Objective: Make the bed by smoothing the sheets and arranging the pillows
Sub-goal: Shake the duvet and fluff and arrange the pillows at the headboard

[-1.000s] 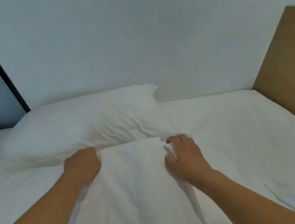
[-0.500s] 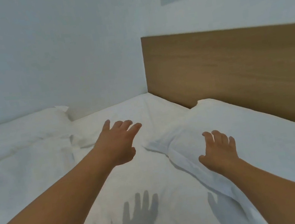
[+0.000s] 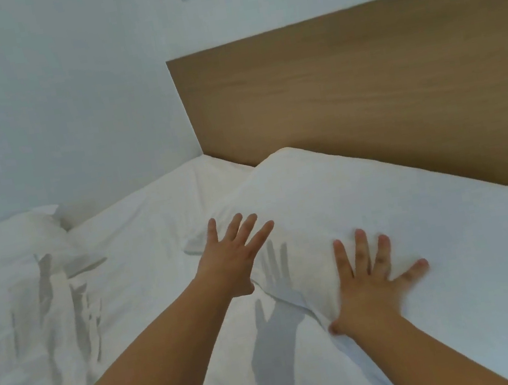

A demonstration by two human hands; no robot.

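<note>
Right hand (image 3: 368,290): fingers spread, flat on the white pillow (image 3: 402,221) near its front edge. Left hand (image 3: 232,260): fingers splayed, apparently hovering (shadow beneath). Pillow lies against the wooden headboard (image 3: 361,80); second pillow (image 3: 3,247) at the bed's far-left edge. Sheet (image 3: 140,245) rumpled. No writing legible.

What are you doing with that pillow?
A person is making the bed. Their right hand lies flat with spread fingers on the white pillow that sits against the wooden headboard. Their left hand is open and reaching toward the pillow's near corner, casting a shadow below it. Another pillow lies by the wall on the left, and the sheet there looks rumpled.
</note>
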